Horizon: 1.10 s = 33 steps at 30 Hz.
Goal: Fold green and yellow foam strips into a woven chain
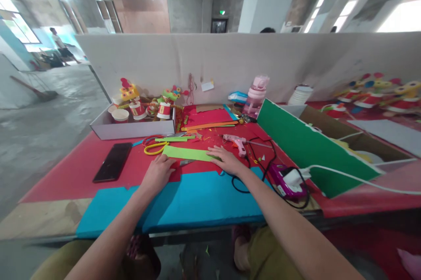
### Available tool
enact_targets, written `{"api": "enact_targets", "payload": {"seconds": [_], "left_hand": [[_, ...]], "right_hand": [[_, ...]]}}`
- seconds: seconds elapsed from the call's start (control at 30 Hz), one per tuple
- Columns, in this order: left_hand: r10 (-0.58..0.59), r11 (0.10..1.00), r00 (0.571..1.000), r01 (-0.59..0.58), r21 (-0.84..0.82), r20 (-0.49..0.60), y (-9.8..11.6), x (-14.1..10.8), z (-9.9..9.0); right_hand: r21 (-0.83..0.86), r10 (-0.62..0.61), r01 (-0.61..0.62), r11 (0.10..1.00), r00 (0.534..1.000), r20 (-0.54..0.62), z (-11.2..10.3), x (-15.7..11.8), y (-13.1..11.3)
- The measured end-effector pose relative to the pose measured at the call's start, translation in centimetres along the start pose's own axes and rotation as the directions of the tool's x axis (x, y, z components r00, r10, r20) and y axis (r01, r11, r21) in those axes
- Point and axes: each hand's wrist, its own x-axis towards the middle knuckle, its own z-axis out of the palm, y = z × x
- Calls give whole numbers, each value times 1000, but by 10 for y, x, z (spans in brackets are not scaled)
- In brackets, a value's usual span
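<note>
A light green paper strip (187, 153) lies across the red table covering, just beyond a large blue sheet (204, 194). My left hand (160, 170) is at the strip's left end, fingers bent and close together; whether they grip it is unclear. At the strip's right end my right hand (225, 159) rests with its fingers spread over the paper. Yellow-handled scissors (156, 148) lie behind my left hand, beside narrower green strips (176, 139). A pink glue gun (237, 143) sits behind my right hand.
A black phone (112, 162) lies at left, before a white box (133, 130) of decorated cups. At right are a purple power socket (287, 182) with cables and a green-sided divided box (309, 146). A pink bottle (255, 96) stands near the white partition (223, 56).
</note>
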Motion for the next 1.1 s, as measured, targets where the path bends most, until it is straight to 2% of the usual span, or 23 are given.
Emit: {"api": "enact_targets", "payload": {"seconds": [0.33, 0.77, 1.1], "left_hand": [[60, 995, 998, -58, -84, 16, -1, 6, 2], [26, 999, 1000, -27, -31, -8, 1, 8, -5], [24, 1000, 999, -24, 12, 30, 14, 14, -3]], "right_hand": [[10, -16, 16, 1000, 1000, -16, 6, 2, 12], [13, -20, 20, 1000, 1000, -22, 7, 3, 11], [9, -9, 9, 1000, 1000, -28, 7, 2, 9]]}}
